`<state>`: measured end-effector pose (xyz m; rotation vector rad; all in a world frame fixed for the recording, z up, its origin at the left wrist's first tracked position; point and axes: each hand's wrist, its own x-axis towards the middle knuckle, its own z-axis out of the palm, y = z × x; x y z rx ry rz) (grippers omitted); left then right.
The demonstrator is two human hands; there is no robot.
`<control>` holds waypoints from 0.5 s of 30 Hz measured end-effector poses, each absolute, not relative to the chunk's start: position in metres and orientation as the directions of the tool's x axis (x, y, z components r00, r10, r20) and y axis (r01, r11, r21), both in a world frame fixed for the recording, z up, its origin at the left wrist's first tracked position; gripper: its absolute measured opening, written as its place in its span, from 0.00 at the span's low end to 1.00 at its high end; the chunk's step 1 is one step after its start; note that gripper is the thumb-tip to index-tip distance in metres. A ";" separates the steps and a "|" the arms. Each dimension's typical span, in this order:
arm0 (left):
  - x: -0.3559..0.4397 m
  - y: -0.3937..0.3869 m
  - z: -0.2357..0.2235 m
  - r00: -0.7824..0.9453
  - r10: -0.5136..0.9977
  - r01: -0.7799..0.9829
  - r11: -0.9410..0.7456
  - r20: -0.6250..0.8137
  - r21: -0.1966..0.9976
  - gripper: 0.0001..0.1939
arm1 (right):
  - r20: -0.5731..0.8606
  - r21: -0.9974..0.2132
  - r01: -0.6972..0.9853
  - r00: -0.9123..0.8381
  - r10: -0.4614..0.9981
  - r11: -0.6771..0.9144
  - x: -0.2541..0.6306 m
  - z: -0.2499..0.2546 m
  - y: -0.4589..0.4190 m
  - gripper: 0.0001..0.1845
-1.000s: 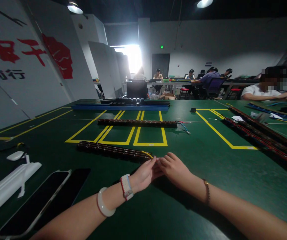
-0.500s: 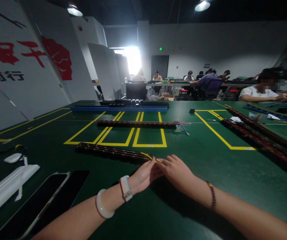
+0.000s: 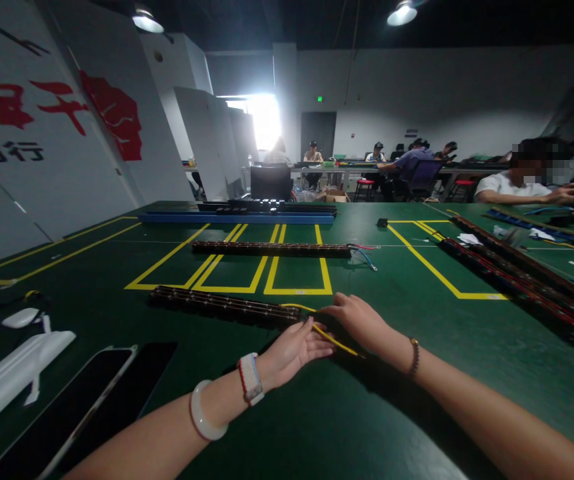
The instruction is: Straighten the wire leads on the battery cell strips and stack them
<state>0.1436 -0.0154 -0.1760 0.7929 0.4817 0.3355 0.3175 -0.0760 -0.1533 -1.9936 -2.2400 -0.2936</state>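
Note:
A long dark strip with brown edges [image 3: 221, 305] lies at a slant on the green table. From its right end come two lengths of yellow wire. My left hand [image 3: 294, 350] is palm up beside that end, its thumb pinching one yellow wire [image 3: 339, 342] while the other fingers stretch out beneath; the free tip points down right. Above and right of it, my right hand [image 3: 361, 325] has its fingertips closed at the other yellow length [image 3: 297, 307]. The fingertips partly hide what they grip.
Beyond lies a second dark strip [image 3: 271, 249] with red and blue leads. A blue rail [image 3: 237, 218] lies at the back. More strips [image 3: 517, 280] are on the right, near a seated person [image 3: 511, 189]. A white case [image 3: 21, 380] and dark flat panels [image 3: 71, 407] lie at left.
My right hand has moved slightly up and right from my left hand, which now shows its open palm. More yellow wire has come into view between and beyond the hands.

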 end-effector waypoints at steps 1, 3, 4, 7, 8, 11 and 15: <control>0.144 -0.015 -0.176 0.841 0.460 -0.103 0.653 -0.285 0.750 0.14 | 0.193 0.020 0.993 -0.119 0.974 0.117 0.319 -0.158 -0.074 0.17; 0.143 -0.016 -0.176 0.847 0.451 -0.096 0.650 -0.281 0.754 0.14 | 0.160 -0.042 0.992 -0.114 0.981 0.122 0.322 -0.167 -0.071 0.18; 0.143 -0.016 -0.176 0.853 0.442 -0.090 0.650 -0.280 0.754 0.14 | 0.157 -0.062 0.990 -0.114 0.981 0.125 0.323 -0.170 -0.069 0.18; 0.142 -0.016 -0.174 0.863 0.416 -0.058 0.645 -0.287 0.762 0.14 | 0.168 -0.072 0.987 -0.127 0.978 0.141 0.325 -0.177 -0.067 0.18; 0.142 -0.016 -0.173 0.864 0.411 -0.045 0.639 -0.291 0.768 0.14 | 0.174 -0.063 0.987 -0.136 0.975 0.149 0.326 -0.179 -0.067 0.17; 0.140 -0.014 -0.168 0.852 0.421 -0.022 0.624 -0.312 0.781 0.13 | 0.213 -0.022 0.985 -0.165 0.963 0.174 0.329 -0.182 -0.067 0.17; 0.137 -0.010 -0.162 0.790 0.489 0.045 0.557 -0.371 0.829 0.11 | 0.266 0.041 0.979 -0.203 0.942 0.199 0.330 -0.186 -0.068 0.18</control>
